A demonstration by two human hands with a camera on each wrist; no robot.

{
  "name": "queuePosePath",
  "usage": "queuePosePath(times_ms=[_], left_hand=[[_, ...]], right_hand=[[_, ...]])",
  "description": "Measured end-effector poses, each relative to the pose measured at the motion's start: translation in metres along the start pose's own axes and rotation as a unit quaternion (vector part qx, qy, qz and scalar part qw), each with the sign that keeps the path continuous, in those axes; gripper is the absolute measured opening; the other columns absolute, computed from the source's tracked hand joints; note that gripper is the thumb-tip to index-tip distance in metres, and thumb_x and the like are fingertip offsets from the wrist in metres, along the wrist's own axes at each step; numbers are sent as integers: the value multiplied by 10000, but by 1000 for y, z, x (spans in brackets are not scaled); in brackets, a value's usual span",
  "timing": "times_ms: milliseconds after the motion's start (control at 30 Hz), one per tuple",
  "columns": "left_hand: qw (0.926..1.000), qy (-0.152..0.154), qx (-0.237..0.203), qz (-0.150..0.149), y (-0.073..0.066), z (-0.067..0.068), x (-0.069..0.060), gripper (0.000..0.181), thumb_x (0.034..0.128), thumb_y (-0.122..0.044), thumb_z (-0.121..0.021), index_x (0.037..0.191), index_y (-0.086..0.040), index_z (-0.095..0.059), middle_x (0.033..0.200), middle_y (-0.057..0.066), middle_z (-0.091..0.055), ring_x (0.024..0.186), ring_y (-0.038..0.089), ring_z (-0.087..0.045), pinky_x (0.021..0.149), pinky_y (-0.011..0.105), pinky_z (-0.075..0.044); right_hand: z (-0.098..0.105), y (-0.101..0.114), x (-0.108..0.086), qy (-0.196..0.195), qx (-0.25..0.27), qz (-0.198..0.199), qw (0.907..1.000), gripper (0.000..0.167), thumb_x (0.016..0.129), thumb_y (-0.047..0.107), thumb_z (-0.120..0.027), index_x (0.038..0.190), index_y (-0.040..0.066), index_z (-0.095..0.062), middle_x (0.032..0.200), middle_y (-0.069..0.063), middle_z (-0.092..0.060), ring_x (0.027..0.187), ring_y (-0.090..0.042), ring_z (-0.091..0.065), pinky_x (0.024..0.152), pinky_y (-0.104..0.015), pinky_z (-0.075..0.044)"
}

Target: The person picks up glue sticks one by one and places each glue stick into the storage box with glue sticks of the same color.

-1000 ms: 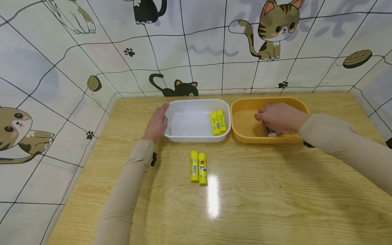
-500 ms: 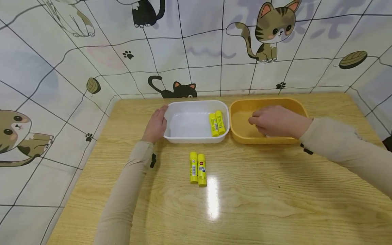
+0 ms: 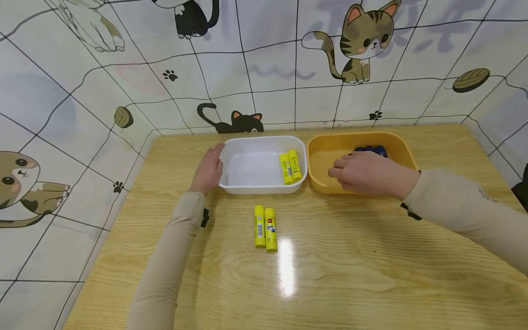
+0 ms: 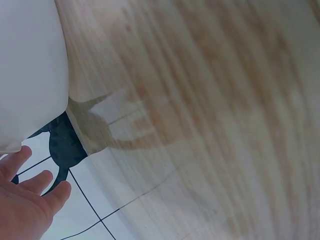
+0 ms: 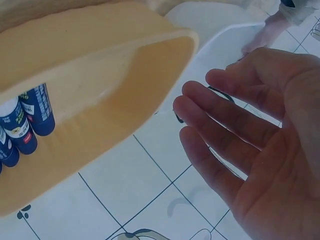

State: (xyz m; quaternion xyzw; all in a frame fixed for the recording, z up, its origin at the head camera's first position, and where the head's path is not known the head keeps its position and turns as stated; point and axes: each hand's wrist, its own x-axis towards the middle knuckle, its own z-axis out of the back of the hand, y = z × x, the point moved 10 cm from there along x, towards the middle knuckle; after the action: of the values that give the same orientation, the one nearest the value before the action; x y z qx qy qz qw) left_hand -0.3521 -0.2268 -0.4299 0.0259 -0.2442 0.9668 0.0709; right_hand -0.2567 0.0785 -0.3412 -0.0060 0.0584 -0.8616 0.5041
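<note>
My left hand (image 3: 207, 171) rests at the left end of the white tray (image 3: 264, 189), its fingertips by the rim; the left wrist view shows the fingers (image 4: 36, 183) spread. Inside that tray, at the right end, lie two yellow glue sticks (image 3: 290, 167). Over the front of the yellow-orange tray (image 3: 323, 184) hovers my right hand (image 3: 371, 174). Its fingers (image 5: 225, 115) are loosely bent and hold nothing in the right wrist view. Several dark blue glue sticks (image 5: 37, 111) lie side by side in the yellow-orange tray, partly hidden by the hand in the head view.
Two more yellow glue sticks (image 3: 265, 229) lie side by side on the wooden table (image 3: 350, 266), in front of the white tray. The trays stand next to each other near the back edge. A wall (image 3: 272, 68) with printed cats rises behind.
My right hand has drawn back toward the front left and lifted off the blue glue sticks, whose far ends now show behind it. My left hand stays at the white tray.
</note>
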Motion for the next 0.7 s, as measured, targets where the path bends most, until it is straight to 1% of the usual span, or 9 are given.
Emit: queuePosePath(times_ms=[133, 300, 467, 567, 700], left_hand=[[10000, 14, 3, 6, -1, 0, 0, 512, 995, -54, -353, 1504, -48, -301, 1546, 146, -292, 1410, 393, -217, 1156, 474, -168], [10000, 26, 10, 25, 0, 1, 0, 511, 997, -60, -354, 1505, -52, -301, 1550, 142, -286, 1412, 397, -210, 1155, 478, -168], [10000, 6, 17, 27, 0, 2, -1, 509, 997, -60, -351, 1504, -48, -303, 1549, 142, -288, 1407, 402, -220, 1156, 476, -168], [10000, 14, 22, 40, 0, 1, -1, 512, 997, -62, -349, 1506, -51, -300, 1550, 139, -287, 1409, 398, -219, 1157, 473, -166], [10000, 19, 54, 48, 0, 1, 0, 512, 998, -63, -351, 1508, -54, -299, 1550, 134, -288, 1412, 384, -219, 1159, 462, -164]], right_hand=[[-1, 8, -2, -13, 74, 51, 10000, 112, 845, 53, -681, 936, 85, -626, 784, 0, -596, 681, -184, -534, 620, -331, -486], [-5, 16, -2, 102, 266, 38, 9996, 126, 848, 81, -705, 953, 90, -635, 799, -1, -604, 687, -179, -536, 647, -348, -499], [-7, 23, -1, 58, 364, 137, 9992, 114, 833, 53, -673, 924, 95, -617, 727, 33, -541, 643, -154, -492, 610, -335, -475], [-10, 27, -2, 72, 395, 213, 9990, 113, 833, 53, -673, 918, 94, -611, 721, 34, -524, 642, -152, -476, 601, -331, -466], [-16, 33, -2, 57, 447, 287, 9986, 133, 840, 81, -688, 961, 80, -632, 739, 25, -537, 652, -155, -487, 594, -328, -458]])
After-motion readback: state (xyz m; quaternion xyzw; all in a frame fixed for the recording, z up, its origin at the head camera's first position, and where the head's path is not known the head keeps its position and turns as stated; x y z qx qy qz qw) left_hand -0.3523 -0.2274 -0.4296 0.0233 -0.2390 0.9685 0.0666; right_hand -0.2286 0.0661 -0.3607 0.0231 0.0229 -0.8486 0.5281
